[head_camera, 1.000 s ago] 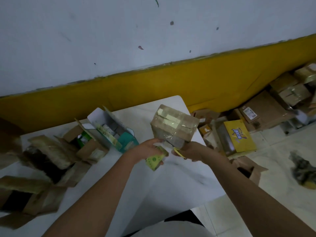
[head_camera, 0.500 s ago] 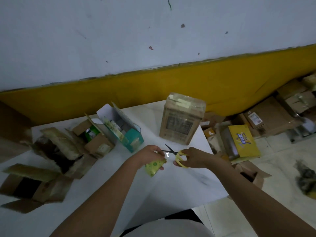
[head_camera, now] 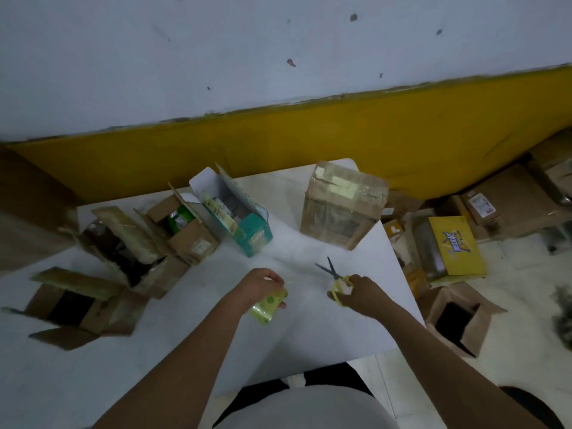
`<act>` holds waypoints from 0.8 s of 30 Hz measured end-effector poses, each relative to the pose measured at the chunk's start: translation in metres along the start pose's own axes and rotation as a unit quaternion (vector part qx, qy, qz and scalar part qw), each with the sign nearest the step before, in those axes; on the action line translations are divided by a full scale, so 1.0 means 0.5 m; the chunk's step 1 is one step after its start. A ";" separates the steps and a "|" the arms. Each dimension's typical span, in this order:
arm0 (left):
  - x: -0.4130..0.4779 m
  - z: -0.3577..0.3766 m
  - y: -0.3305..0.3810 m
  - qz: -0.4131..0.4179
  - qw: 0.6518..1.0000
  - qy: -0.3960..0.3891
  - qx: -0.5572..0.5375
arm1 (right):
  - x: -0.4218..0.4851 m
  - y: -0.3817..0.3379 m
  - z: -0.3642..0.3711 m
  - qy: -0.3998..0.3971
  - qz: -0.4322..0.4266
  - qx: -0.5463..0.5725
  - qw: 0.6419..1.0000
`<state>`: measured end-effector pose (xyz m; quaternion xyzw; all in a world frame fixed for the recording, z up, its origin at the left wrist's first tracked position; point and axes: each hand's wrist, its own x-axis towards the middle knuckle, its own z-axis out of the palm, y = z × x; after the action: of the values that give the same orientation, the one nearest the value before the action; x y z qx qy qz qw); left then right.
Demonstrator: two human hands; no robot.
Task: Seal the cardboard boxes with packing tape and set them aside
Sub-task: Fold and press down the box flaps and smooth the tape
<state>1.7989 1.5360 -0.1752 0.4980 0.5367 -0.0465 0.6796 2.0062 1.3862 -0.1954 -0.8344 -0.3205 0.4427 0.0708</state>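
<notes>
L hand (head_camera: 263,284) grips tape roll (head_camera: 268,305), R hand (head_camera: 360,294) holds scissors (head_camera: 332,272), blades apart; taped box (head_camera: 343,205) upright on bench (head_camera: 309,329).

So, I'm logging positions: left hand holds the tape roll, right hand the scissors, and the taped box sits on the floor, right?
Not the floor: the head view shows the taped box standing on the table. The rest is right.

Blue lettering on yellow box (head_camera: 455,246), unreadable.
</notes>
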 end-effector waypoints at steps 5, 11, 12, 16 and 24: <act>-0.005 -0.012 -0.029 0.006 0.997 0.001 -0.076 | 0.065 0.014 0.078 -0.032 0.022 -0.104 0.994; -0.034 -0.034 -0.084 0.018 0.988 0.010 -0.156 | 0.070 -0.008 0.129 0.049 -0.030 -0.253 0.966; -0.040 -0.039 -0.092 0.021 0.986 0.013 -0.168 | 0.071 -0.016 0.131 0.047 -0.031 -0.253 0.966; -0.070 -0.060 -0.123 0.026 0.978 0.036 -0.204 | 0.063 -0.092 0.159 0.087 -0.097 -0.169 0.977; -0.168 -0.141 -0.226 0.003 0.963 0.115 -0.245 | -0.040 -0.376 0.292 -0.099 -0.286 -0.006 0.953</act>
<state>1.6479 1.4912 -0.1756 0.3196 0.6044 0.1462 0.7150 1.7949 1.4973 -0.1935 -0.6600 -0.5541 0.4823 0.1576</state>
